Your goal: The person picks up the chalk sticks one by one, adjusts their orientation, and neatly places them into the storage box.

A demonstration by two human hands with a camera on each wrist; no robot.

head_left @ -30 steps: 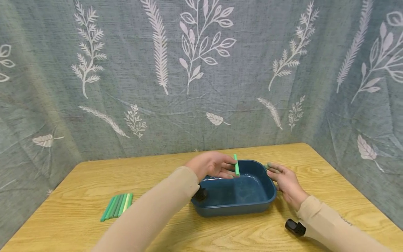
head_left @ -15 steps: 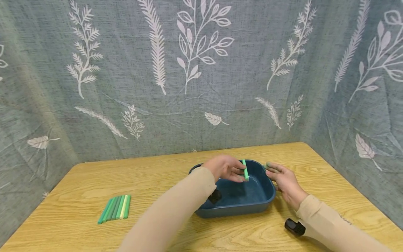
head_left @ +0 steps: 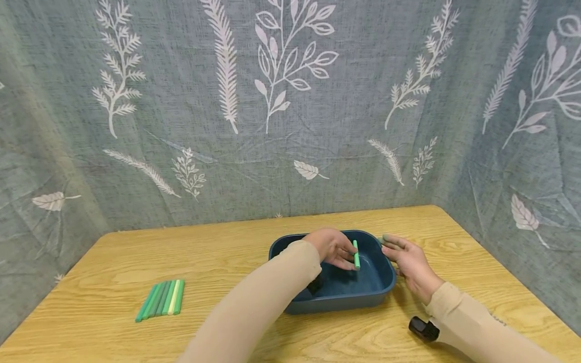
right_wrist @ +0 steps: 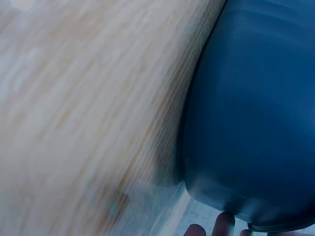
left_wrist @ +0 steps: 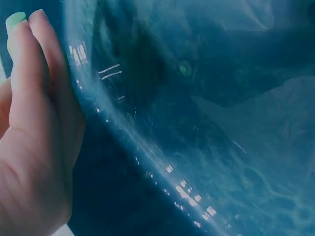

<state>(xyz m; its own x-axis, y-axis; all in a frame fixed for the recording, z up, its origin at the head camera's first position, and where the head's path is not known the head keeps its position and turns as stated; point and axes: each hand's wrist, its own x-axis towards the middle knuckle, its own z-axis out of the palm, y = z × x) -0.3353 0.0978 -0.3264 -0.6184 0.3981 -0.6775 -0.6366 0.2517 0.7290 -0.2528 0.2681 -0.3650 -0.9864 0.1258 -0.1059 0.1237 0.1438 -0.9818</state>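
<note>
My left hand (head_left: 335,250) pinches a slim light-green stick (head_left: 356,258) between thumb and fingers, inside the dark blue basin (head_left: 340,303). In the left wrist view one green end of the stick (left_wrist: 16,19) shows above the fingertips, beside the basin's glossy inner surface (left_wrist: 197,147). My right hand (head_left: 410,263) rests against the basin's right end with its fingers extended. From the right wrist, the basin's smooth outer wall (right_wrist: 251,113) fills the right side, and fingertips (right_wrist: 224,223) touch near its lower edge.
Several sticks (head_left: 160,300) in greens and one pale yellow lie side by side on the wooden table (head_left: 218,262), left of the basin. A patterned grey-blue cloth (head_left: 190,111) hangs behind and at both sides. Black wrist devices (head_left: 424,329) sit at the cuffs.
My left hand has moved right and down with the green stick, from above the rim to lower inside the basin. The right hand stays at the basin's end.
</note>
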